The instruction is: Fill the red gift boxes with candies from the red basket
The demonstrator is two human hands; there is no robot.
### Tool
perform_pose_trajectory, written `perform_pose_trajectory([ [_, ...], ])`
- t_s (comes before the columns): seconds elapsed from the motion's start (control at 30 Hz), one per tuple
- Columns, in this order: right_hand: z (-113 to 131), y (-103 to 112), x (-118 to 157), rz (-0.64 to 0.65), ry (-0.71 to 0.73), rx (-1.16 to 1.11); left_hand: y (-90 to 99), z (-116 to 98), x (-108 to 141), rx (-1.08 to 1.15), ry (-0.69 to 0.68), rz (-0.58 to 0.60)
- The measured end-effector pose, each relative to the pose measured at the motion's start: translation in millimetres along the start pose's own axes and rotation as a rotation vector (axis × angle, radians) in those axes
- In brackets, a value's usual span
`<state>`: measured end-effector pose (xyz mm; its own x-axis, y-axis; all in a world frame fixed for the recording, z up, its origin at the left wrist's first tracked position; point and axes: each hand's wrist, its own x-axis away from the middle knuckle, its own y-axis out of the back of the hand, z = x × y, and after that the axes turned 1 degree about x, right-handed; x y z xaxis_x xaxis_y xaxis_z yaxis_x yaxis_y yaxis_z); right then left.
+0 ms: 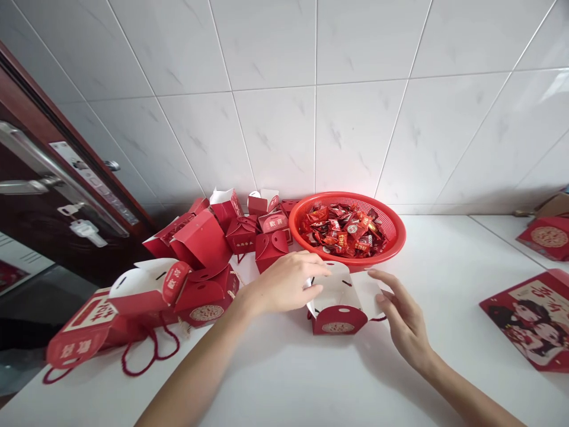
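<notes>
A small red cardboard candy box (pixel 340 323) with a white inside stands on the white table in front of me, its top flaps spread apart. My left hand (pixel 291 283) is at its left side, fingers stretched over the rim and thumb apart from them, close to the left flap. On the other side, my right hand (pixel 402 320) has the outer edge of the white right flap between thumb and fingers. Just behind the box sits a red plastic basket (pixel 391 256) full of wrapped candies (pixel 342 231). Inside the box I make out no candies.
Several red boxes, some with open tops, crowd the left, including a box with a cord handle (pixel 89 332) and a closed box (pixel 271 249). A printed red flat box (pixel 533 317) lies at right. A tiled wall (pixel 355 136) borders the back; a door (pixel 53 196) stands left.
</notes>
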<state>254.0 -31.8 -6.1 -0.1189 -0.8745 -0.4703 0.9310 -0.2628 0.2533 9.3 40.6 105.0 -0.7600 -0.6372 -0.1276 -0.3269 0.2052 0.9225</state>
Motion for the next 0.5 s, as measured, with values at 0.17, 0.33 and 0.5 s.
perform_pose_trajectory([
  [0.17, 1.5, -1.1, -4.1, 0.068, -0.051, 0.057, 2.6, 8.3, 4.1, 0.041, 0.018, 0.154],
  [0.33, 6.5, -1.9, 0.7, 0.087, -0.058, -0.025, 7.1, 4.5, 6.9, 0.080, 0.111, 0.187],
  [0.5, 5.3, -1.5, 3.8, 0.118, 0.054, -0.016, 8.1, 0.7, 8.0, 0.081, 0.147, 0.189],
])
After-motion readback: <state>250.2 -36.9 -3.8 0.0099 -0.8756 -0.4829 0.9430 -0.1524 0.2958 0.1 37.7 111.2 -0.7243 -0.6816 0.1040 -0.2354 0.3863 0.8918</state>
